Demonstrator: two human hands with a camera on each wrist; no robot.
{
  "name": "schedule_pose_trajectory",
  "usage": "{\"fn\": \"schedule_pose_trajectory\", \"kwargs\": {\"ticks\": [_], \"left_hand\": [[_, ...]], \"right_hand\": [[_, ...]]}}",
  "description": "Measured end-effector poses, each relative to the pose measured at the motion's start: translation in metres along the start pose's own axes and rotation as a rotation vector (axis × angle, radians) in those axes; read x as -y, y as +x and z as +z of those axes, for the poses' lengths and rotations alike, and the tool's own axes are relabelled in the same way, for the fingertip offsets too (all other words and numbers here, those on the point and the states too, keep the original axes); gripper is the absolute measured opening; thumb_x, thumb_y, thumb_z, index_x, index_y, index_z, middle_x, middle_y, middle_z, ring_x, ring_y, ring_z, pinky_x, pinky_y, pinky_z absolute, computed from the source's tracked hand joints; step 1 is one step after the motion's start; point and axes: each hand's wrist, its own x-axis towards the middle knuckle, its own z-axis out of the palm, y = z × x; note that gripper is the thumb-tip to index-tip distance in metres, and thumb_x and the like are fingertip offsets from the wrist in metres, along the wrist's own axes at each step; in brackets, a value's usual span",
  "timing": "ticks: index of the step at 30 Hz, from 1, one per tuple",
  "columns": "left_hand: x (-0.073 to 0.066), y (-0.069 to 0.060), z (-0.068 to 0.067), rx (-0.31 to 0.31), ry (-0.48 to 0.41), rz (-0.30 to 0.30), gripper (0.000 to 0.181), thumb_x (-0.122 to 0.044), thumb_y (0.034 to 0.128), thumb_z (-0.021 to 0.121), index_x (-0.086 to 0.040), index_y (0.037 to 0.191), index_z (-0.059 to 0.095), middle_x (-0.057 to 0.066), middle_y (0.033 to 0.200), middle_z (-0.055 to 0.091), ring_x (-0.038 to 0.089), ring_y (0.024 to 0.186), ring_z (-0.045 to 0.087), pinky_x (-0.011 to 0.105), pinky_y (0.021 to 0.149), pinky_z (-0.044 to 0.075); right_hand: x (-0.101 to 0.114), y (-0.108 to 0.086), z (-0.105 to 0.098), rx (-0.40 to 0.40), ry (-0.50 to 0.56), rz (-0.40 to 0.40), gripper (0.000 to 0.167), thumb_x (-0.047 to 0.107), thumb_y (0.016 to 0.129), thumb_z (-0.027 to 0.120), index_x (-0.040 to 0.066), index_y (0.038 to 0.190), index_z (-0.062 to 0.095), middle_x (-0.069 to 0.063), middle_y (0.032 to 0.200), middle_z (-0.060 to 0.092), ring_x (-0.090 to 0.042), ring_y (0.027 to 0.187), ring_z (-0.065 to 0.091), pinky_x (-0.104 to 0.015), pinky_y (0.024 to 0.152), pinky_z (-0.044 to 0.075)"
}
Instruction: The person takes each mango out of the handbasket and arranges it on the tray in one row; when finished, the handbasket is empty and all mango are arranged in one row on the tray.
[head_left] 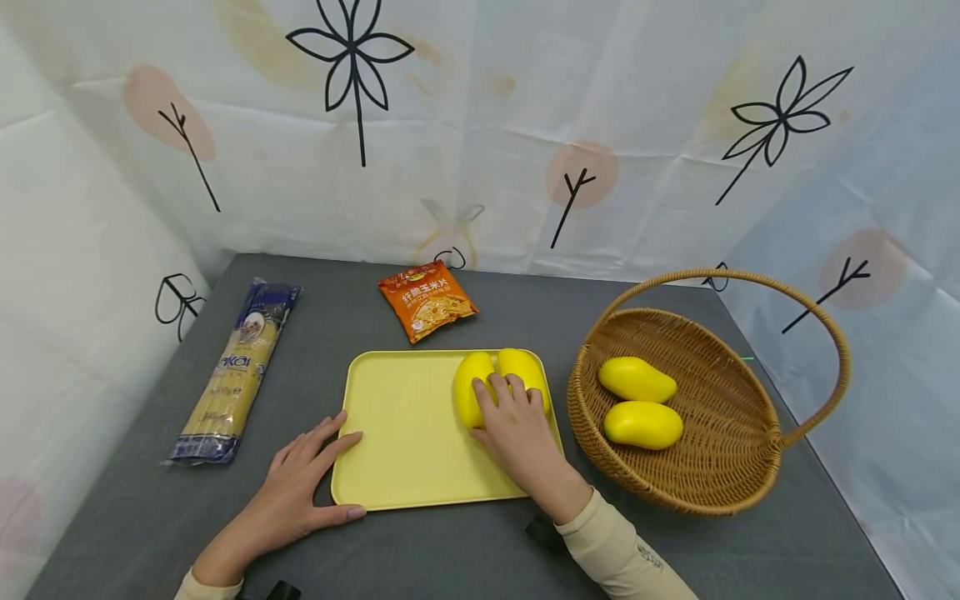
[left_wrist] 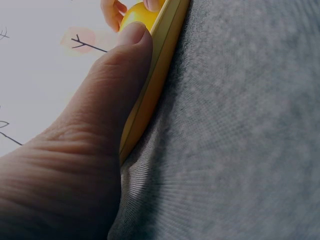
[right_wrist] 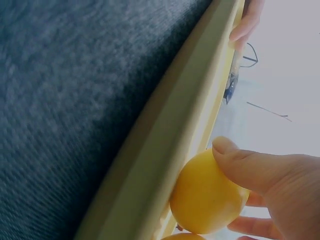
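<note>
The left hand (head_left: pixel 298 483) is spread at the yellow tray (head_left: pixel 405 433); the right hand (head_left: pixel 519 432) grips a mango (right_wrist: pixel 207 195). Far orange packet (head_left: pixel 429 302): "玉米片"; left long pack (head_left: pixel 238 375): "…kai".

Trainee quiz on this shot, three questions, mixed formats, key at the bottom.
1. Count: How many yellow fruits are in the wicker basket?

2. True or false: The orange packet lies off the tray, beyond its far edge.

3. Multiple choice: What is the right hand touching?
A) the arched handle
B) a smooth mango-shaped piece on the tray
C) the long blue-ended pack

Key: 1. Two. 2. True. 3. B.
</note>
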Motion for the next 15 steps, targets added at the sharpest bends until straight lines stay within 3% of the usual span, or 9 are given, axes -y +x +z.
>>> {"fn": "schedule_pose_trajectory", "kwargs": {"ticks": [10,15], "left_hand": [[0.000,0.000,0.000,-0.003,0.008,0.000,0.086,-0.061,0.0734,0.072,-0.024,0.145,0.042,0.006,0.157,0.024,0.037,0.140,0.025,0.063,0.099,0.020],[-0.001,0.000,-0.001,0.002,-0.001,-0.005,0.086,-0.061,0.0733,0.072,-0.024,0.145,0.042,0.006,0.157,0.024,0.037,0.140,0.025,0.063,0.100,0.020]], "right_hand": [[0.002,-0.001,0.000,0.023,0.029,0.009,0.070,0.043,0.078,0.077,0.011,0.134,0.050,-0.012,0.129,0.051,-0.033,0.117,0.047,-0.045,0.079,0.042],[0.005,-0.005,-0.011,0.029,0.044,0.019,0.072,0.044,0.076,0.078,0.013,0.135,0.050,-0.011,0.130,0.051,-0.033,0.118,0.046,-0.048,0.082,0.042]]}}
